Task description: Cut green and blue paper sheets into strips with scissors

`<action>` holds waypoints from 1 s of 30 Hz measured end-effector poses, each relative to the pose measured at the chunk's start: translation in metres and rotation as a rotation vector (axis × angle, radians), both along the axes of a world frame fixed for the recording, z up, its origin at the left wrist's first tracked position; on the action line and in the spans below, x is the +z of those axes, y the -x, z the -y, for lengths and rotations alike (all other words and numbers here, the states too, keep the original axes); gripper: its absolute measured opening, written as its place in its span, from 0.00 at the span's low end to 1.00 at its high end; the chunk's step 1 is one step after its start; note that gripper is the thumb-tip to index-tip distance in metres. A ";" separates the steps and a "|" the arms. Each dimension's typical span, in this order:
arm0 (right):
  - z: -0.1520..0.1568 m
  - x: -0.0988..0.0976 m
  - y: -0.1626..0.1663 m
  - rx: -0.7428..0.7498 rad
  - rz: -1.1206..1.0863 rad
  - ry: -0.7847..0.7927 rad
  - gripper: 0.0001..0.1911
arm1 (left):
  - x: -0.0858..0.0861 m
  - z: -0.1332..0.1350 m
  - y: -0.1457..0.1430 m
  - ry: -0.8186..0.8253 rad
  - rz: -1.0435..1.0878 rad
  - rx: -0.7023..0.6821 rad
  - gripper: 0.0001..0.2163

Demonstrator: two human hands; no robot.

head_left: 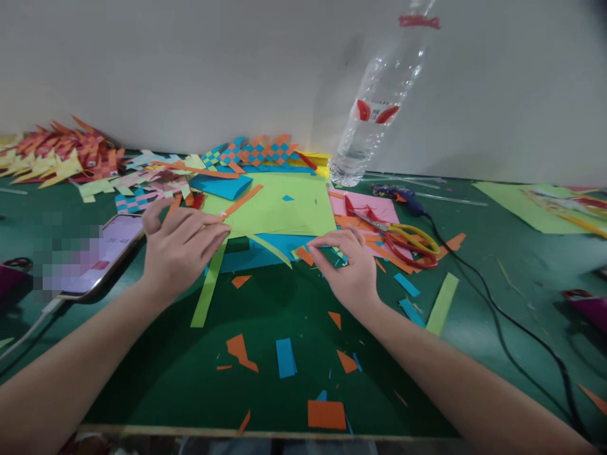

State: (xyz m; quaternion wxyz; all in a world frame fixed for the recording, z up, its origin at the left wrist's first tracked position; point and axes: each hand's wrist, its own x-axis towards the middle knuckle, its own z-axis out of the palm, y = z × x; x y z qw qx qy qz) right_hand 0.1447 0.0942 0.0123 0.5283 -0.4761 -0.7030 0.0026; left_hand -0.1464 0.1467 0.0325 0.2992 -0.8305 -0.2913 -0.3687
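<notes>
My left hand rests palm down on the green table, fingers stretched toward a long orange paper strip whose end lies at my fingertips. A light green strip runs out from under that hand. My right hand hovers with fingers curled at the edge of the blue sheet, pinching small bits of paper I cannot make out. A light green sheet lies just beyond both hands.
Yellow-handled scissors lie on pink paper to the right. A phone sits left. A clear water bottle stands at the back. Woven paper pieces and scraps litter the table. A black cable runs right.
</notes>
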 end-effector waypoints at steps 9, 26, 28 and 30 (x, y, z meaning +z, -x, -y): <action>0.016 0.006 0.013 0.157 0.292 -0.103 0.24 | 0.014 0.021 -0.015 -0.112 -0.145 0.023 0.05; -0.001 -0.003 0.002 0.057 -0.041 0.077 0.04 | 0.004 -0.004 0.002 -0.076 -0.038 0.050 0.03; -0.001 -0.003 0.001 0.041 -0.092 0.122 0.03 | 0.005 -0.004 0.002 -0.085 -0.026 0.053 0.03; -0.001 -0.003 0.001 0.030 -0.126 0.168 0.01 | 0.005 -0.003 0.001 -0.071 0.007 0.045 0.03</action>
